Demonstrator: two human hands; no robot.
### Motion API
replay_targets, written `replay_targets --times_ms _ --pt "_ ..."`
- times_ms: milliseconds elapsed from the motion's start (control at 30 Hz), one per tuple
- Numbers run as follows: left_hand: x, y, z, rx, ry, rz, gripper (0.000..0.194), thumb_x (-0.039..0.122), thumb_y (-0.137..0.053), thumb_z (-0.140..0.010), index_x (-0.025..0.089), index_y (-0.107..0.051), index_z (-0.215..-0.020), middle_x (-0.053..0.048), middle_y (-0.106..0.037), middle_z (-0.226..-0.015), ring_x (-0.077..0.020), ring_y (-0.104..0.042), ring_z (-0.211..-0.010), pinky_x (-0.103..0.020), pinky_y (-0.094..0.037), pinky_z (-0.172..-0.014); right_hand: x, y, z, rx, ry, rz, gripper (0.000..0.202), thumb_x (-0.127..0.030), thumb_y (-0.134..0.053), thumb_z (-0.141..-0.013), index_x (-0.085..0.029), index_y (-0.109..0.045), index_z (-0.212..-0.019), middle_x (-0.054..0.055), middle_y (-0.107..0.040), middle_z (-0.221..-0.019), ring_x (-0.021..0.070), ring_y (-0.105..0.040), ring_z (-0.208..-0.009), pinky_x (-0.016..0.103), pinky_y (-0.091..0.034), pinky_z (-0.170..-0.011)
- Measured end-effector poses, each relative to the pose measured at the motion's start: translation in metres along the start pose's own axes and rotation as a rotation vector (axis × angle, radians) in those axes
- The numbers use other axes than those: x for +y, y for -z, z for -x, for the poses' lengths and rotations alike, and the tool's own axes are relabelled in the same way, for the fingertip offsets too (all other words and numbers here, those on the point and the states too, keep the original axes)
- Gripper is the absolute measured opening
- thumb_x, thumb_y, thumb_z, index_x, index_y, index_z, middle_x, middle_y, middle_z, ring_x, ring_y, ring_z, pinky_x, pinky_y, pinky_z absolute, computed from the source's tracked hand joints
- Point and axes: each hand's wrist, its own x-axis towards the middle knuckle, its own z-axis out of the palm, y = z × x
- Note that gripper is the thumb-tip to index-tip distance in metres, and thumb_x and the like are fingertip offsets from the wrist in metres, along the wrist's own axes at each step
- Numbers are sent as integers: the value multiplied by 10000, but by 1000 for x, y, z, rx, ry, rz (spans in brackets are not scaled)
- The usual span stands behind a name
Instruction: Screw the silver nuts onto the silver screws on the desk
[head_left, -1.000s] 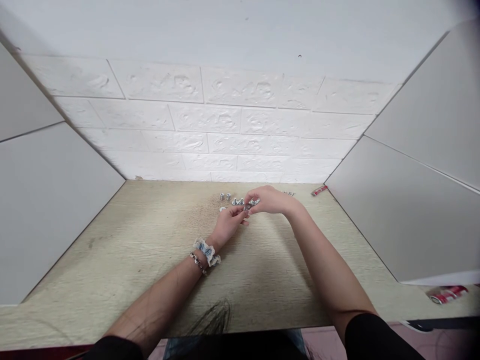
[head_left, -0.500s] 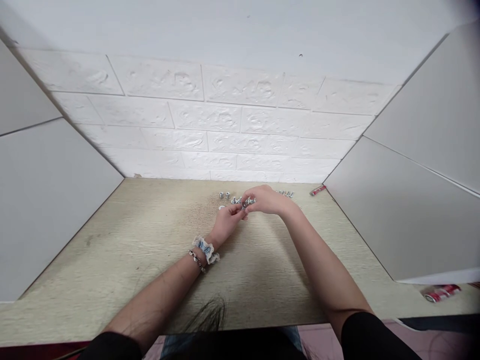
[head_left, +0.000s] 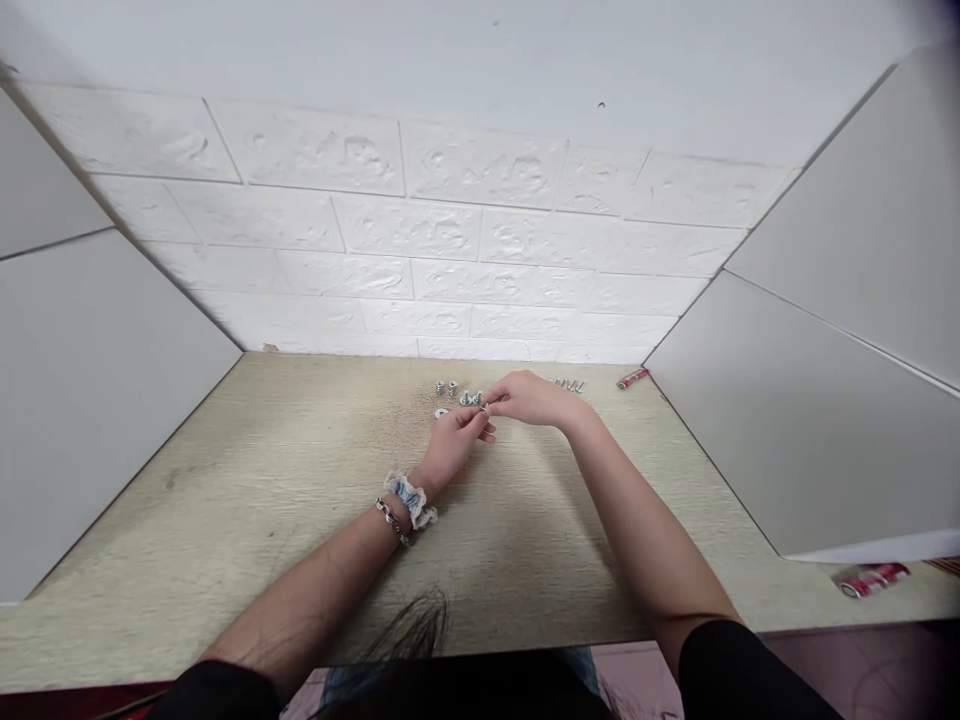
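Observation:
My left hand [head_left: 451, 443], with a scrunchie and a chain bracelet at its wrist, pinches a small silver screw [head_left: 486, 407] between thumb and forefinger. From the right, my right hand [head_left: 531, 398] meets it with fingertips closed on the same small piece. Fingers cover most of it, so its exact shape is hard to see. Just behind the left fingertips, silver screws [head_left: 466, 398] stand heads down on the table. Beside the left knuckles lies a flat washer [head_left: 441, 413], partly covered. Two thick threaded metal pieces [head_left: 446, 388] stand farther back.
Several thin screws [head_left: 576, 386] lie beyond my right hand on the wooden table [head_left: 300, 500]. A red battery-like cylinder [head_left: 632, 379] sits in the back right corner, another red cylinder [head_left: 874, 580] near the front right. Pale panels [head_left: 840, 420] and a white brick-pattern wall [head_left: 450, 240] enclose the table.
My right fingertips have closed in on the small piece at my left fingertips, and the gap between the right fingers has narrowed. The camera view has shifted slightly.

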Motion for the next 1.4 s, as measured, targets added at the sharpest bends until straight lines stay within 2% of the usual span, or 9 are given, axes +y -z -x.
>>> replay_targets --times_ms 133,267,467,600,667,800,900,1167,1400 --pt "1 0 1 8 40 111 296 392 -524 -774 110 -617 -778 -47 -651 -691 -126 -615 -593 -273 -482 -672 4 0 -3 -30 30 -19 276 -275 -426 -793 -165 -627 -639 -17 -535 -577 98 -425 -568 230 -296 -554" --pt "1 1 1 -30 51 208 285 362 -525 -781 102 -614 -859 -61 -654 -728 -138 -634 -649 -304 -488 -747 4 -2 -4 17 18 -19 271 -241 -417 -801 -165 -649 -682 8 -606 -660 110 -469 -613 233 -321 -583" --pt "3 -1 2 -9 32 154 479 356 -603 -742 131 -484 -1148 -11 -633 -693 -126 -621 -631 -291 -472 -702 1 -4 -2 35 16 -3 228 -203 -455 -767 -173 -669 -693 5 -637 -685 106 -491 -616 233 -317 -570" --pt "-2 -2 -2 -35 -19 86 273 373 -612 -714 125 -588 -824 10 -582 -641 -100 -572 -585 -255 -447 -640 -2 -4 -3 73 34 -79 189 -242 -491 -766 -183 -670 -759 3 -655 -727 112 -529 -653 228 -352 -583" --pt "-4 -2 -2 -75 -26 88 256 376 -617 -703 129 -592 -767 20 -571 -633 -87 -548 -557 -247 -436 -619 -3 -5 -10 147 37 -120 202 -276 -493 -788 -192 -670 -837 11 -669 -799 120 -557 -711 229 -384 -625" --pt "-3 -2 3 -331 53 101 261 359 -650 -677 121 -627 -782 6 -604 -653 -74 -526 -514 -242 -417 -591 -2 -14 -42 274 34 4 277 -274 -500 -812 -170 -648 -1021 62 -668 -982 159 -577 -889 252 -406 -765" --pt "-1 -2 9 -470 113 108 251 347 -673 -655 115 -642 -744 -10 -622 -673 -72 -524 -506 -238 -412 -574 0 -24 -68 176 16 134 369 -288 -570 -777 -148 -614 -1115 101 -641 -1090 198 -572 -981 267 -403 -815" --pt "-3 -2 7 -467 142 97 269 350 -678 -649 123 -658 -791 2 -615 -660 -78 -530 -527 -234 -421 -577 3 -36 -91 105 -25 292 307 -318 -624 -750 -154 -670 -1005 114 -673 -999 207 -589 -967 254 -400 -811" --pt "0 -1 6 -450 100 77 274 384 -667 -660 115 -626 -698 -2 -615 -647 -84 -529 -531 -241 -421 -592 6 -42 -98 109 7 292 242 -298 -590 -778 -164 -684 -957 102 -682 -960 190 -602 -909 250 -411 -766"
